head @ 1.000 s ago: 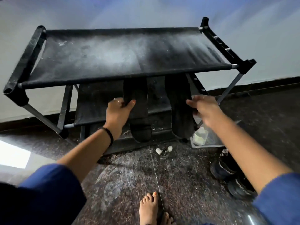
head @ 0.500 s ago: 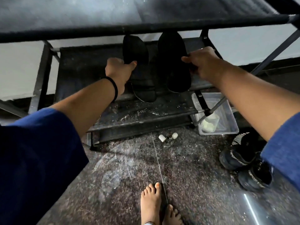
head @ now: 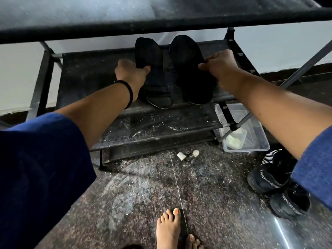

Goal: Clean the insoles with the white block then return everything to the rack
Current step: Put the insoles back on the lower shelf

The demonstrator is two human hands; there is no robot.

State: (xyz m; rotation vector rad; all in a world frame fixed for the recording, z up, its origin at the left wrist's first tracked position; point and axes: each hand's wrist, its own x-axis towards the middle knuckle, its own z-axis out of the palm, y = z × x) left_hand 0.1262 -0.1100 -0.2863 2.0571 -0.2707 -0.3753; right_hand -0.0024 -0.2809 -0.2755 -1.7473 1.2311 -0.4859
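The left hand grips the left edge of the left insole, thumb on top. The right hand pinches the right edge of the right insole. Both black insoles lie side by side on the middle shelf of the dusty black rack, heels hanging over its near edge. On the floor right of the rack, a clear plastic box holds the white block. Two small white caps lie near the rack's foot, and black sports shoes sit at far right.
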